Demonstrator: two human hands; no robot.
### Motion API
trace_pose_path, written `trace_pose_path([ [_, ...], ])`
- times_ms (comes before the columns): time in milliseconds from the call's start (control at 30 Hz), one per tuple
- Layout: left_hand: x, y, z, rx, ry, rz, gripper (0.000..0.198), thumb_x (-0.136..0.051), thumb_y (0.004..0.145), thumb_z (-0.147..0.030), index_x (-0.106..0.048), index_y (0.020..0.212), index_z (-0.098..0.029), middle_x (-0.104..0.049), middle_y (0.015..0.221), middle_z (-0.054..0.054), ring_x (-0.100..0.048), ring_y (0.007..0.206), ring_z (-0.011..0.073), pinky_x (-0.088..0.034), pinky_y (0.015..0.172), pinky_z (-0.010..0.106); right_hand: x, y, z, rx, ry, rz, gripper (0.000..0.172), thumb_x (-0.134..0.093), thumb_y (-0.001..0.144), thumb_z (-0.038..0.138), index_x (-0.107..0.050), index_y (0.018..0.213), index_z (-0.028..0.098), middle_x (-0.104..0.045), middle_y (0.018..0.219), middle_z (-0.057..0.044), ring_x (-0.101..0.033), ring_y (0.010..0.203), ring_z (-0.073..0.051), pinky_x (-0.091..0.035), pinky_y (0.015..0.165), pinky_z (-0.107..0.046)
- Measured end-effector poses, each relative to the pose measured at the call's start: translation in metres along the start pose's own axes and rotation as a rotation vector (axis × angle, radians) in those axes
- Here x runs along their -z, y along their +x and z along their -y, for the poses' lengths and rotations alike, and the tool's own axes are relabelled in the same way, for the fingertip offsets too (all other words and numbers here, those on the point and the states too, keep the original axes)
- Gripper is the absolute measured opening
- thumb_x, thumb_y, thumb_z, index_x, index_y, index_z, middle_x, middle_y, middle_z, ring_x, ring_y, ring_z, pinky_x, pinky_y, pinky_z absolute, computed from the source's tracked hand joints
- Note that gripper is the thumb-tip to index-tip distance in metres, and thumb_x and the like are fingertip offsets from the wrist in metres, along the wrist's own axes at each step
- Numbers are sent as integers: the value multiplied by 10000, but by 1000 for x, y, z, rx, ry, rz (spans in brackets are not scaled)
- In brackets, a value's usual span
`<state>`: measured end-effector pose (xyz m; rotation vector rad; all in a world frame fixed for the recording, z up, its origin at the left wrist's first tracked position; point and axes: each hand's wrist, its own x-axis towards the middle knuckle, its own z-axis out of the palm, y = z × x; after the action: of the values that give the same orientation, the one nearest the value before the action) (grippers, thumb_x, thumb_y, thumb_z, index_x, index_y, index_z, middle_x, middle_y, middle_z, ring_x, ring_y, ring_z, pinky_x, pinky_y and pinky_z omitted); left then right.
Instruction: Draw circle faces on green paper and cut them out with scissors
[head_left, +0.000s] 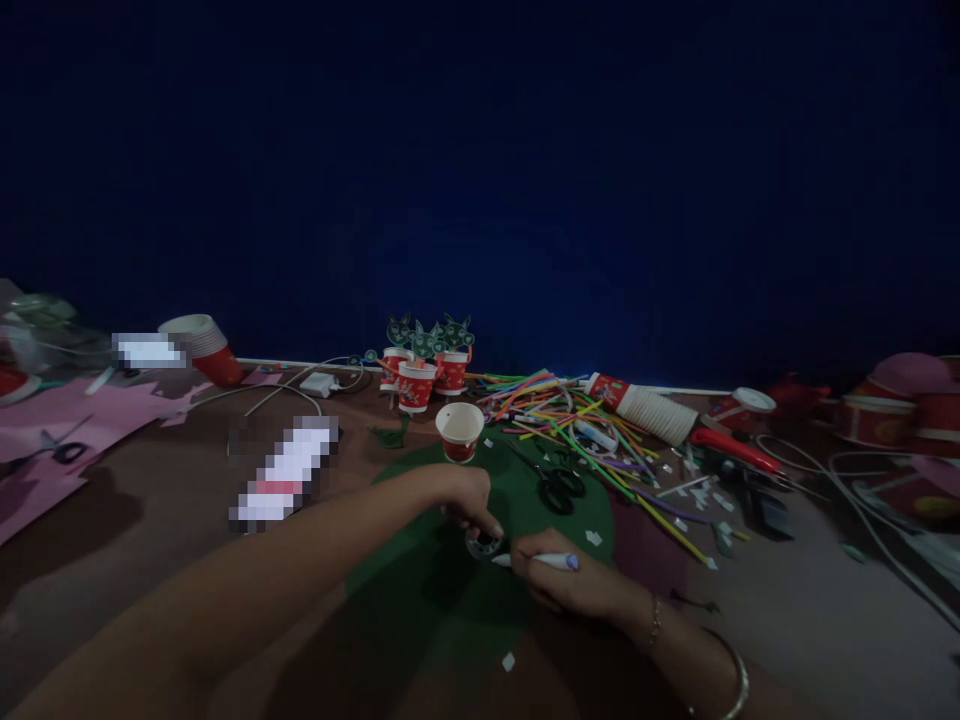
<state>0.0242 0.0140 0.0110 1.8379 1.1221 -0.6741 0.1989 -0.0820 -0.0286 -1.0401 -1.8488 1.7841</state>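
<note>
My right hand (566,575) is closed around a white marker (556,562), its tip pointing left. My left hand (466,495) pinches a small dark round piece (484,547) with pale marks along its edge, and the marker's tip is close beside that piece. Under both hands lies a large green sheet (450,625). Just beyond my left hand, a red and white paper cup (460,432) stands upright. Black-handled scissors (556,488) rest on the sheet above my right hand.
Three red cups (416,385) with dark animal-head cutouts stand at the back. Colourful pipe cleaners (540,405) lie heaped to their right, near a toppled cup stack (649,410). Pink paper (97,430), a pixelated object (289,470) and a tilted cup stack (206,350) are leftward.
</note>
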Motion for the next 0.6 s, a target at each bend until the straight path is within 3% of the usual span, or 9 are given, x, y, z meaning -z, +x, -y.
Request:
trace_pose_path([
  [233, -2, -3, -4, 41, 1, -27, 337, -674, 623, -440, -578, 449, -169, -466, 393, -33, -400, 391, 85, -309, 410, 218, 6, 9, -3, -32, 132, -16, 149, -443, 703, 229, -430, 562, 182, -346, 365, 95, -288, 315, -46, -170, 317, -155],
  [600, -2, 2, 2, 6, -21, -44, 371, -702, 554, -504, -620, 460, -155, -500, 405, -16, -385, 377, 76, -314, 408, 219, 13, 17, -3, -27, 220, -57, 190, -452, 661, 263, -430, 490, 182, -350, 301, 89, -267, 261, -45, -140, 288, -164],
])
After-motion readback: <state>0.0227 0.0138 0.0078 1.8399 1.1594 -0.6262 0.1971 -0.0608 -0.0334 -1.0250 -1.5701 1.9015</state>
